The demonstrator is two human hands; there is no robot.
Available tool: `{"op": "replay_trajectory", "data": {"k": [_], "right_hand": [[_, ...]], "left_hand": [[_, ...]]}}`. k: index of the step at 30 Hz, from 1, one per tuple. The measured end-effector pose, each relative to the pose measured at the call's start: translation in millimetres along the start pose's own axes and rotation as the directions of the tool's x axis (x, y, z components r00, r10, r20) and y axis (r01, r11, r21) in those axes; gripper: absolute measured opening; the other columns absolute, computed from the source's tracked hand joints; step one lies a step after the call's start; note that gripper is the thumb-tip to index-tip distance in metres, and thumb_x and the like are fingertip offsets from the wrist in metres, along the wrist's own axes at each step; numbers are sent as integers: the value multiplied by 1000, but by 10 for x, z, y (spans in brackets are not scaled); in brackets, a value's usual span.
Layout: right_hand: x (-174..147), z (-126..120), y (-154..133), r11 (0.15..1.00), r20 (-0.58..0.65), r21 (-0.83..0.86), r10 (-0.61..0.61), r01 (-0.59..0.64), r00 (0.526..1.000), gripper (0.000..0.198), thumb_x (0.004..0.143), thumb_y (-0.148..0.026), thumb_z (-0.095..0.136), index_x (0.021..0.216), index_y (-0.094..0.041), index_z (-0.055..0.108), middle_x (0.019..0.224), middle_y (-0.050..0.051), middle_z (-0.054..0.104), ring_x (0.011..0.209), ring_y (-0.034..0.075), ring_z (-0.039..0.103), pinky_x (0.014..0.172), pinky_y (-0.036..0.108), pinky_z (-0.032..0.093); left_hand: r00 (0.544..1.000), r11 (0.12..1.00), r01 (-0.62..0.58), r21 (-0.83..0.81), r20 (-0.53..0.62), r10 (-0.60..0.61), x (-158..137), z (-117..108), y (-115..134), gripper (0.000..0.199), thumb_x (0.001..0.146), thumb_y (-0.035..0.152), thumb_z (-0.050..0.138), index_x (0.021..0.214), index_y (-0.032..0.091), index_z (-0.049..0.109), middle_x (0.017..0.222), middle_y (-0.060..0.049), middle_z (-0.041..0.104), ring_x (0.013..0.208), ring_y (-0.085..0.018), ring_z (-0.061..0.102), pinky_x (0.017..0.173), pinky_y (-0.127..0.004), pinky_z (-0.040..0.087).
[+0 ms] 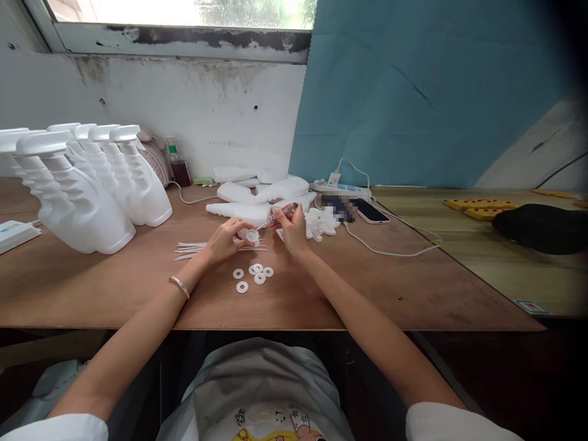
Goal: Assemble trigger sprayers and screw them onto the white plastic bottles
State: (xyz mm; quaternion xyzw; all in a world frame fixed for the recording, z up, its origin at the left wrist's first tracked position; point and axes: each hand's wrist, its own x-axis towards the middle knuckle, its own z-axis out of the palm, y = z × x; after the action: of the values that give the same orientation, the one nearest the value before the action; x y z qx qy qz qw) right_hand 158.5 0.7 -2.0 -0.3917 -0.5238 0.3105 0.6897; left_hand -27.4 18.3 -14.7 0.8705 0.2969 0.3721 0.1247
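My left hand [227, 240] is closed around a white trigger spray head [252, 235], its round collar turned toward me. In my right hand [293, 231] is a slim screwdriver-like tool [283, 212] with a thin metal shaft. The shaft's tip reaches to the collar; whether it touches is too small to tell. Several flat white ring washers [242, 286] lie on the table just below my hands. Thin white tubes [189, 248] lie beside and under my left hand. Behind my right hand is a heap of white plastic spray parts [324, 222].
White spray bottles [87, 211] with heads stand at left. More white bottles [275, 188] lie on their sides at the back. A phone [371, 211], a power strip [344, 188] and a white cable [395, 253] are at right. A dark-filled bottle [180, 168] stands by the wall.
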Motion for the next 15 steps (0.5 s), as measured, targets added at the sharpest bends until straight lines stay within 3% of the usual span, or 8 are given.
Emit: {"op": "replay_trajectory", "data": {"k": [6, 10, 15], "right_hand": [[2, 8, -47, 1000, -7, -13, -13, 13, 1000, 22, 77, -31, 57, 78, -23, 37, 59, -6, 59, 42, 11, 57, 40, 23, 48], [-22, 6, -103, 995, 11, -48, -83, 84, 996, 18, 79, -29, 55, 80, -23, 38, 61, -7, 59, 47, 11, 58, 46, 24, 49], [-24, -21, -154, 978, 40, -141, -148, 152, 988, 15, 80, -26, 53, 82, -23, 38, 62, -6, 59, 47, 12, 58, 49, 27, 48]], "left_hand": [[999, 999, -43, -12, 1, 43, 12, -21, 64, 20, 74, 31, 62, 90, 19, 58, 90, -5, 57, 83, -18, 55, 68, -28, 51], [997, 997, -73, -12, 19, 73, 16, -33, 77, 11, 76, 27, 59, 84, 19, 60, 95, -6, 56, 89, -18, 54, 73, -27, 52], [997, 998, -58, -11, 52, 58, 17, -13, 55, 14, 76, 30, 60, 87, 21, 62, 93, -6, 55, 88, -18, 54, 71, -27, 52]]}}
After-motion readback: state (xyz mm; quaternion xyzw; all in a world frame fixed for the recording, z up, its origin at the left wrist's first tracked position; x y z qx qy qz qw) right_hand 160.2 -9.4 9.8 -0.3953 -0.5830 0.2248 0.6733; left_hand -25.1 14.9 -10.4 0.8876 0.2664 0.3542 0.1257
